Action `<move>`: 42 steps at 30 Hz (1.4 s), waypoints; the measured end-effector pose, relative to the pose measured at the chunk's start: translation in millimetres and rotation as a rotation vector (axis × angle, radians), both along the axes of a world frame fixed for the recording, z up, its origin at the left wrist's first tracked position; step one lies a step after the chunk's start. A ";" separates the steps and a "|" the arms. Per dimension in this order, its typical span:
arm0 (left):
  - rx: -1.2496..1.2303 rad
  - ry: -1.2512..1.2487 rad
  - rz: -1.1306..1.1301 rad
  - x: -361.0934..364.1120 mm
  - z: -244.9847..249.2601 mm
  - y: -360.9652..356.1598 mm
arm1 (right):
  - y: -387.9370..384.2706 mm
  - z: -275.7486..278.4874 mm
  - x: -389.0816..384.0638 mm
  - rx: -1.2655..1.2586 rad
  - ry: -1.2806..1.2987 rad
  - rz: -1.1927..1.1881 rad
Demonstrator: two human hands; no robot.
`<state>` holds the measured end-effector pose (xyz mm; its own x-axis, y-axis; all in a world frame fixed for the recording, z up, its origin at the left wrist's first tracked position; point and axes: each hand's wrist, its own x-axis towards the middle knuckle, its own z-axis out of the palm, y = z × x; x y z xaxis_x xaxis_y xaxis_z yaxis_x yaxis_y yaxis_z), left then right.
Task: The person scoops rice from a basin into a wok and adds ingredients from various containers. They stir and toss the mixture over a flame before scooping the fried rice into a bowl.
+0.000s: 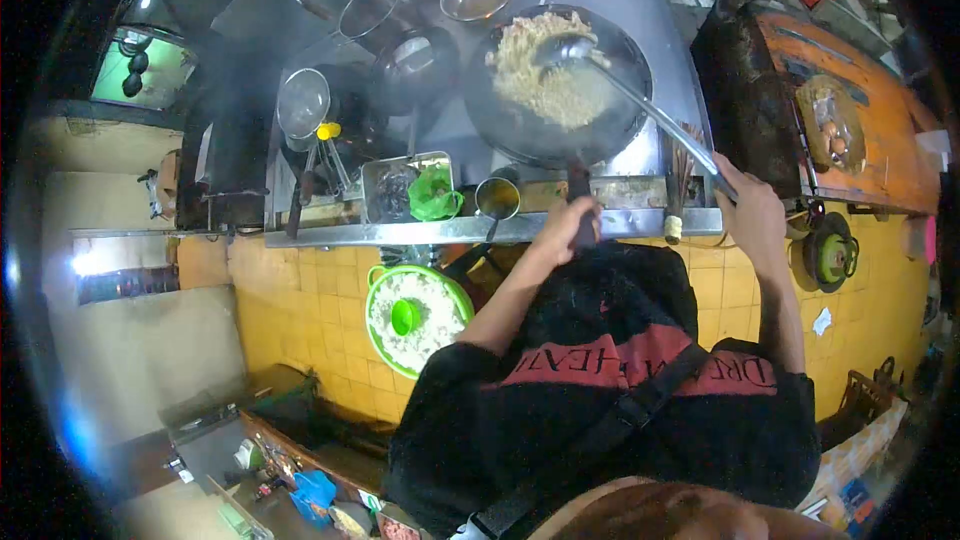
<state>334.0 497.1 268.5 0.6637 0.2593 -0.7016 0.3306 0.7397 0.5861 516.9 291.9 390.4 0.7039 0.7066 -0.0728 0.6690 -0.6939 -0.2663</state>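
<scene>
My left hand (572, 228) is wrapped round the dark handle (580, 180) of a large wok (500, 130) on the stove. Pale fried rice (548, 90) covers much of the wok's far and middle part. With my right hand (748, 208) I grip the end of a long metal ladle (650, 110), which slants across the wok's right side. The ladle's bowl (566, 50) rests at the rice, its far edge among the grains. Steam blurs this area a little.
Left of the wok are a metal tray (382, 190) with a green plastic bag (434, 192), a cup of brownish liquid (497, 198) and a strainer (303, 103). A green basin (374, 325) of white rice stands below the counter edge. An orange table (880, 130) is at right.
</scene>
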 end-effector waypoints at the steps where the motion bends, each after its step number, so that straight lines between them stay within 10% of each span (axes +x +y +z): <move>1: 0.135 -0.066 0.090 8.6 -43.3 13.2 | -0.8 -0.5 1.4 0.045 0.025 -0.009; 8: 0.201 -0.277 0.109 35.6 -115.9 53.7 | 72.2 -197.4 21.6 0.075 -0.206 0.116; 14: 0.331 -0.042 0.174 33.2 -93.5 43.5 | 78.7 -122.1 36.9 0.045 0.021 0.112; 20: 0.268 -0.153 0.156 35.1 -102.6 48.8 | 81.0 -211.6 4.0 0.073 0.273 -0.036; 22: 0.258 -0.055 0.160 33.0 -111.5 51.9 | 86.0 -198.5 -31.4 0.476 0.292 0.054; 24: 0.259 -0.066 0.158 31.2 -116.9 56.0 | 93.3 -162.6 -37.6 0.603 1.380 -0.343; 25: 0.196 -0.093 0.118 28.9 -114.9 58.7 | 90.0 -163.7 -33.6 0.608 1.371 -0.347; 27: 0.135 -0.133 0.068 27.1 -99.3 64.8 | 78.9 -164.9 -19.6 0.631 2.285 -0.608; 32: 0.121 -0.120 -0.099 16.7 -97.8 82.4 | 67.7 -141.9 -55.7 0.743 2.443 -0.553; 35: 0.123 0.013 -0.066 10.1 -54.9 73.1 | 76.1 -130.2 -83.5 0.867 1.982 -0.565; 42: 0.183 -0.268 -0.095 27.2 -158.3 89.4 | 83.4 -119.1 -99.8 0.806 1.920 -0.649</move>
<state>361.2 586.6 110.3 0.8455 0.2934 -0.4461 0.2089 0.5873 0.7820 417.1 375.3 271.3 0.2420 0.6971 -0.6749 -0.9100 -0.0784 -0.4072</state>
